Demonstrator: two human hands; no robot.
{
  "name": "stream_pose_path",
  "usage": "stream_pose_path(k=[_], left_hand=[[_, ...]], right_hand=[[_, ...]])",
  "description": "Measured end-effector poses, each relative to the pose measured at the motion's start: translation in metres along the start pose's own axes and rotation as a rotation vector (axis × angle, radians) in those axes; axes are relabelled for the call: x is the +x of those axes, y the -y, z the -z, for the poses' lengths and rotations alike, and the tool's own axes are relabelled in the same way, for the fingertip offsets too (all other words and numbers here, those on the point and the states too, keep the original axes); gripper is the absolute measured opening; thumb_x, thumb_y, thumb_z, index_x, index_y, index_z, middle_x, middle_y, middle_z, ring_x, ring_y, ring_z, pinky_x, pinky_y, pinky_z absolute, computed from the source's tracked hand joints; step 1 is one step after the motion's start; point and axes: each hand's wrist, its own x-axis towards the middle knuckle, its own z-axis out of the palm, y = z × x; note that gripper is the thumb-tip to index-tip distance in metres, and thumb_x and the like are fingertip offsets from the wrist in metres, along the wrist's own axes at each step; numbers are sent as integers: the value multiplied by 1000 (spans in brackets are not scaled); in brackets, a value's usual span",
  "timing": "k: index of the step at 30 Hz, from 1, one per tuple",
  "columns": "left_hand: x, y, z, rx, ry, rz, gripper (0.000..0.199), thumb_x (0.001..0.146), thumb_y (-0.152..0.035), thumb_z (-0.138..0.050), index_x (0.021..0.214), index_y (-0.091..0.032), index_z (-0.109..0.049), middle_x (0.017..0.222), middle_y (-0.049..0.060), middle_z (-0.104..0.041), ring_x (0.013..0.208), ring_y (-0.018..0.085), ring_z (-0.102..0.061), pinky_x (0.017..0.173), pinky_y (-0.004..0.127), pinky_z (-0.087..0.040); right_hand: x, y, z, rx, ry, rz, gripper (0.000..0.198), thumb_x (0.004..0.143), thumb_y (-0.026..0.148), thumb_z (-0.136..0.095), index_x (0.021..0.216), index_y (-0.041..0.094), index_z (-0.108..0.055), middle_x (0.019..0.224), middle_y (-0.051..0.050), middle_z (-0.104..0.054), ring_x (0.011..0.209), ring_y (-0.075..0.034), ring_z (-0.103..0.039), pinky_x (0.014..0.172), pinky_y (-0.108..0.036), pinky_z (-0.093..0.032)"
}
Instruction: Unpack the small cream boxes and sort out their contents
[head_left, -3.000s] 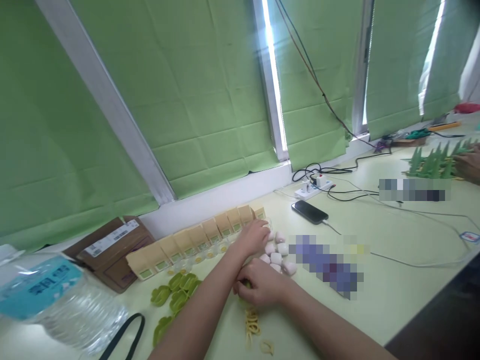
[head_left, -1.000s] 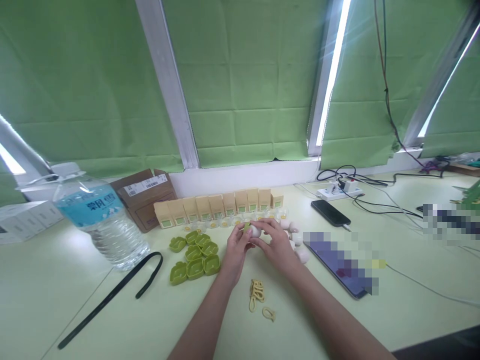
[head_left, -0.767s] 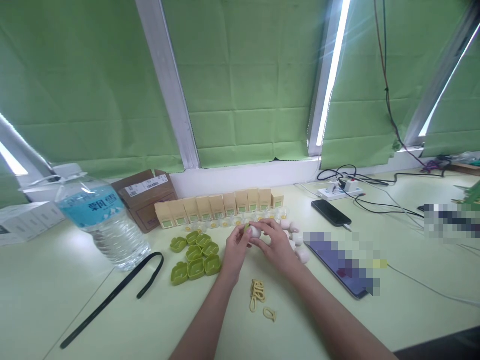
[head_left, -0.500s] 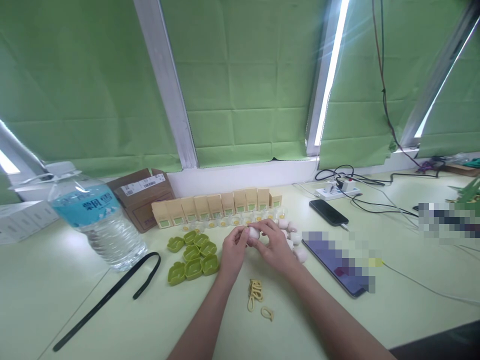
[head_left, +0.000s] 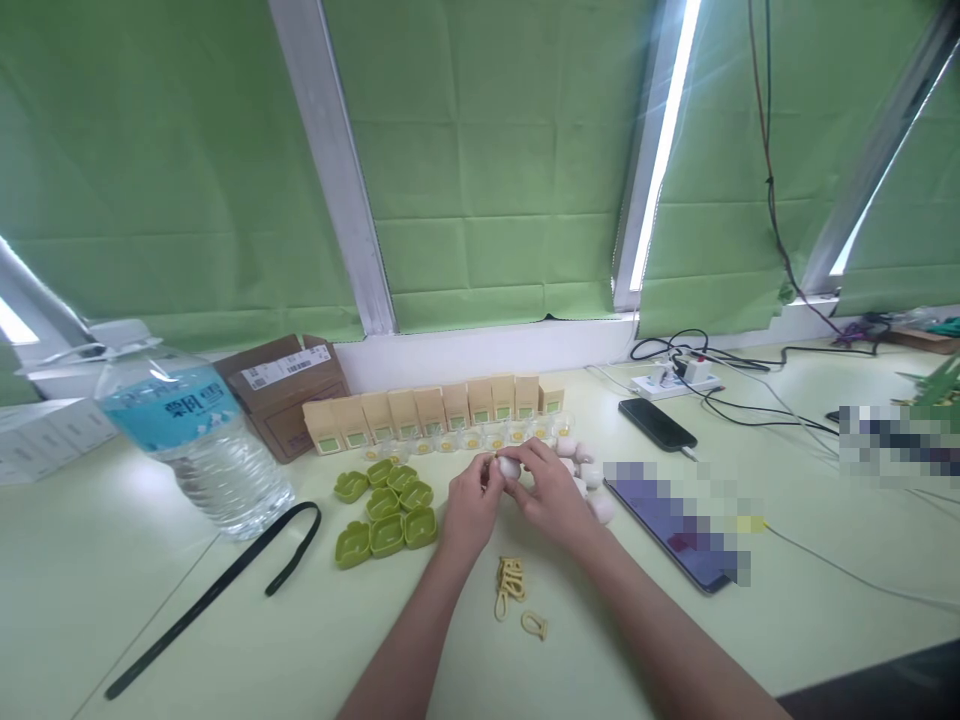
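Between the fingertips of both hands sits a small white rounded piece [head_left: 509, 467], raised off the table. My left hand [head_left: 471, 505] pinches it from the left with curled fingers, which hide part of it. My right hand [head_left: 553, 490] grips its right side with thumb and fingers. Similar white rounded pieces [head_left: 592, 475] lie just right of my right hand, partly covered by it. Several green moulded cups [head_left: 387, 535] stand left of my left hand. Nearer me, below the hands, are a small pile of yellow loops [head_left: 511, 580] and one separate yellow loop [head_left: 535, 625].
Behind the hands runs a row of small brown paper packs [head_left: 429, 410], with clear round pieces [head_left: 472, 442] before them. A large water bottle [head_left: 202, 440], black strap [head_left: 217, 595] and cardboard box [head_left: 289, 400] are left. Phone [head_left: 657, 424], tablet [head_left: 675, 530] and power strip [head_left: 679, 378] are right.
My left hand has turned slightly and its fingers have curled further round the white piece. My right hand has hardly moved. The things on the table lie as before.
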Motion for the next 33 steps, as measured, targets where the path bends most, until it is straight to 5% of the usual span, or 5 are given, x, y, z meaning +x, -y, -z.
stream_pose_path(k=[9,33], left_hand=[[1,0,-1,99,11,29,32,95,-36,-39,100,-21,-66,76,2,-69,69,19,-61,68,28,-40],[1,3,-7,-66,-39,-22,26,93,-26,-42,113,-21,-57,92,4,-69,79,19,-64,74,31,-48]], right_hand=[[1,-1,-2,-78,48,31,28,90,9,-57,115,23,-60,109,-9,-61,101,-26,-56,88,-42,-49],[2,-6,-11,-80,57,73,54,82,-7,-40,123,22,-58,117,-11,-58,109,-26,-55,94,-46,-50]])
